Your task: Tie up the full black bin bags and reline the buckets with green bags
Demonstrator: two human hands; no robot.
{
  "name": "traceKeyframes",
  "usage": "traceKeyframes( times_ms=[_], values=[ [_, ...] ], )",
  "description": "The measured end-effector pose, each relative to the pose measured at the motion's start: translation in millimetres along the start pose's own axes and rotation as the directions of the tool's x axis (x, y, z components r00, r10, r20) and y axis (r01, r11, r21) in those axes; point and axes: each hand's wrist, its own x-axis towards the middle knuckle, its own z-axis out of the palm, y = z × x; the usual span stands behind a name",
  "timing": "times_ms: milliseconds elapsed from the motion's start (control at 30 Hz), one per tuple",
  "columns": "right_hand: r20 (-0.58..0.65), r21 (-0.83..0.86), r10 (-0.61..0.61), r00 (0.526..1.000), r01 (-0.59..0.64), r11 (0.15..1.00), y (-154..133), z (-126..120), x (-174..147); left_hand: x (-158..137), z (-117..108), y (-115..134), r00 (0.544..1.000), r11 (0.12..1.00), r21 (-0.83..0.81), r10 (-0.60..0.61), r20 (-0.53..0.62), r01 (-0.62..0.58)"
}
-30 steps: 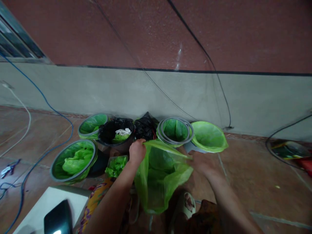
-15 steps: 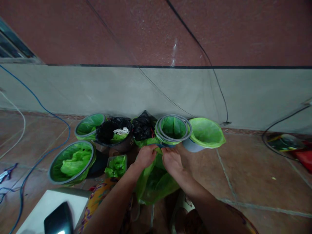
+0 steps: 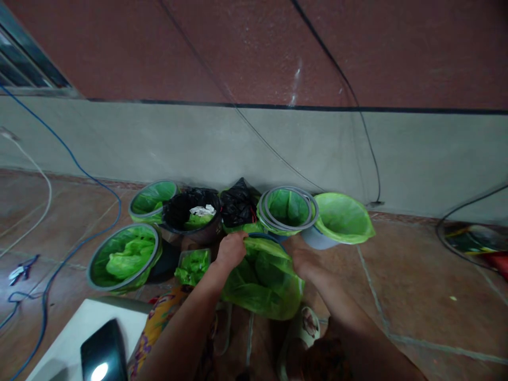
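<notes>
My left hand is closed on the far left edge of a thin green plastic bag. The bag's right edge is gripped in my right hand, whose fingers are partly hidden. Between the two hands the bag's mouth is spread wide, its near side bulging toward my feet. Just behind it shows a blue rim, mostly covered by the bag. Beyond that stand nested grey-rimmed bins lined with green plastic, and a pale bin with a green liner folded over its edge.
Bins with liners stand at left, near a black-lined bin, a knotted black bag and a small tub of green plastic. A phone lies on a white box. A blue cable crosses the floor.
My hands have moved apart, the left one leftward and the right one rightward, pulling the bag's mouth wide. The view has shifted slightly left.
</notes>
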Motion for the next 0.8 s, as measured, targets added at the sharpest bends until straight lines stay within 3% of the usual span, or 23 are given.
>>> traceKeyframes(
  times_ms=[67, 267, 500, 600, 700, 800],
  values=[
    [0.04, -0.049, -0.043, 0.998, 0.045, 0.998, -14.1, -5.4, -3.4, -1.0, 3.1, 4.6, 0.999, 0.999, -0.019, 0.045, 0.012, -0.045],
    [-0.059, 0.009, -0.251, 0.966, 0.252, 0.968, -55.3, -23.6, -4.7, -3.1, 8.3, 11.3, 0.99, 0.99, -0.027, 0.14, -0.001, -0.14],
    [-0.162, 0.124, -0.191, 0.968, 0.212, 0.969, -62.2, -25.4, -2.2, -4.2, 11.7, 13.9, 0.977, 0.973, -0.129, 0.176, -0.119, -0.191],
    [-0.102, 0.176, -0.185, 0.977, 0.201, 0.964, -59.4, -25.6, 0.4, -4.3, 11.5, 18.2, 0.972, 0.944, -0.258, 0.167, -0.165, -0.206],
    [-0.008, 0.246, -0.206, 0.979, 0.201, 0.948, -53.1, -29.2, 4.8, -4.0, 8.8, 20.9, 0.979, 0.876, -0.439, 0.15, -0.139, -0.197],
    [-0.043, 0.357, -0.2, 0.979, 0.202, 0.912, -47.0, -34.1, 6.6, -3.6, 5.2, 21.0, 0.983, 0.834, -0.52, 0.158, -0.097, -0.186]
  ],
)
